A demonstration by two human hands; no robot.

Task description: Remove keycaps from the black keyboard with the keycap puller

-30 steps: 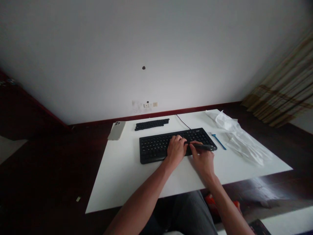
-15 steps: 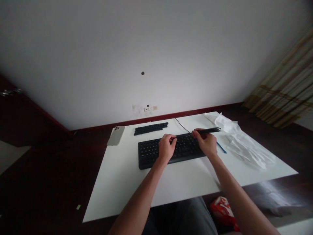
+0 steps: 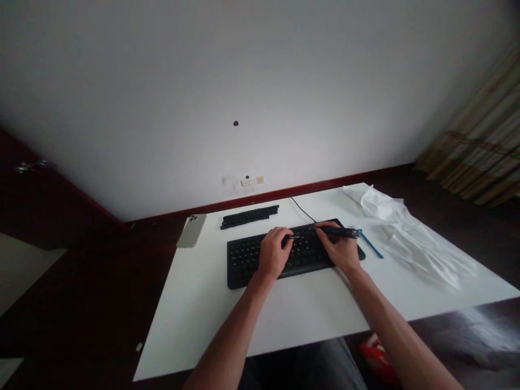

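A black keyboard (image 3: 244, 262) lies on the white table under both hands. Over its middle, my left hand (image 3: 274, 252) has thumb and fingertips closed on a small black piece (image 3: 293, 236) with a light edge; its kind is too small to make out. My right hand (image 3: 340, 250) is closed around a black pen-shaped tool (image 3: 343, 232) whose shiny end points right, above the keyboard's right part. Its other end is hidden by the fingers. Behind the keyboard, black keycaps (image 3: 248, 216) are laid out in rows. A thin blue stick (image 3: 371, 245) rests just right of my right hand.
A phone (image 3: 192, 232) lies face down at the table's left back edge. Crumpled white plastic wrapping (image 3: 414, 238) covers part of the right side. The keyboard's cable (image 3: 303, 209) runs toward the wall (image 3: 162, 108). A red bag (image 3: 377, 357) is below the table.
My right hand and the black tool have come down closer to the keyboard. The small black piece now shows at my left fingertips. The view has shifted slightly.
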